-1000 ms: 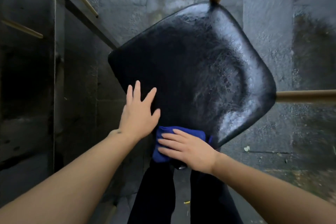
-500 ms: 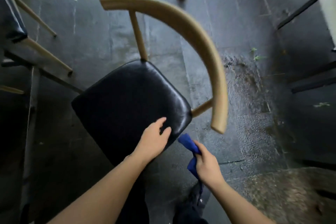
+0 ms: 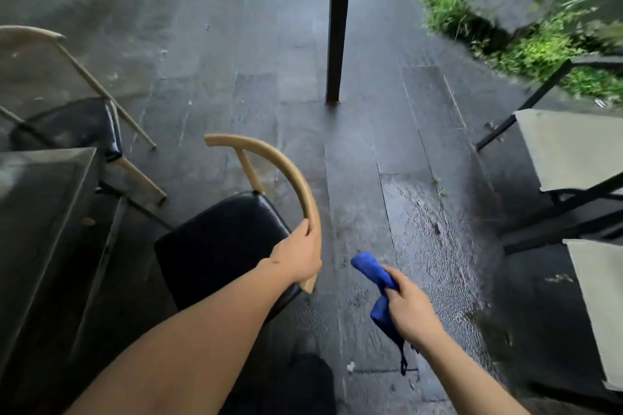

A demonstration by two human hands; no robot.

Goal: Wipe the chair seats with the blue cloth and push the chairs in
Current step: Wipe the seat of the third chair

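**A:** What does the head camera show at this moment?

**B:** A wet, dark stone floor seen from above. In the lower centre stands a chair with a black seat and a curved tan wooden backrest. The person's left hand is closed around the near end of that backrest. The right hand, lower right of centre, is closed on the blue cloth, which is held in the air above the floor, clear of the chair.

**A:** What has changed in the last second?

**B:** One second ago the view was close over the seat, with the right hand pressing the cloth on its near edge and the left hand flat beside it. Half a second ago the cloth had left the seat. Now the left hand has moved from the seat to the backrest, and the view has lifted to take in more of the patio.

**A:** What does that suggest for the task?

**B:** Wiping of this seat looks finished, and the grip on the backrest suits pushing the chair in. A dark table sits at the left edge, just beside the chair. A second chair of the same kind stands in the upper left, next to that table; whether its seat is wiped cannot be told.

**A:** Anything else in view?

**B:** A dark post at top centre, grass at upper right, and pale folding furniture along the right edge.
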